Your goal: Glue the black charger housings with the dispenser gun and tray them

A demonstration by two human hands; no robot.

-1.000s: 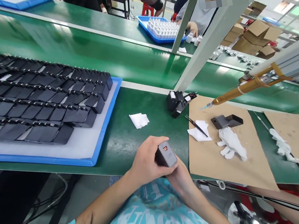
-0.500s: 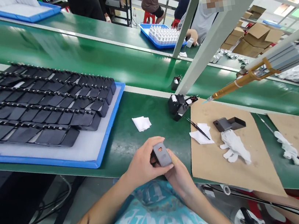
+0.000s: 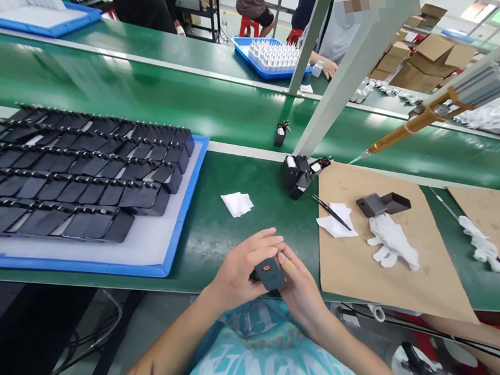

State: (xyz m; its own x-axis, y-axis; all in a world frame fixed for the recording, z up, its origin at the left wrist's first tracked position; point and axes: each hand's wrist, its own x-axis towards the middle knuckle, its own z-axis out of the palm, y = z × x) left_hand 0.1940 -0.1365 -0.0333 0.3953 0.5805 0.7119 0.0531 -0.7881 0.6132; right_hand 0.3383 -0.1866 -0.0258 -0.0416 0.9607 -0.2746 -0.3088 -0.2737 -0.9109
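Note:
Close to my body at the table's front edge, I hold a dark grey charger (image 3: pixel 270 276) with a small orange port on its end face. My left hand (image 3: pixel 241 267) is closed around its left and upper side. On the right, my right hand (image 3: pixel 298 280) grips it, with the thumb against the edge. Both hands' fingertips meet above the charger, and its far side is hidden by them. Just beyond my hands lies a folded white cloth (image 3: pixel 237 204) on the green table.
At left, a blue tray (image 3: pixel 166 262) carries rows of black chargers (image 3: pixel 85 173). Several black housings (image 3: pixel 297 174) stand by the metal post. Brown paper (image 3: pixel 346 273) holds tweezers (image 3: pixel 331 212), a white glove (image 3: pixel 392 242) and an open black casing (image 3: pixel 382 203). A dispenser nozzle (image 3: pixel 392 139) overhangs it.
The charger has tilted in my hands, its end face now darker, and my fingertips have come together over it. A small black housing on the belt has shifted left. A co-worker's hand moved right.

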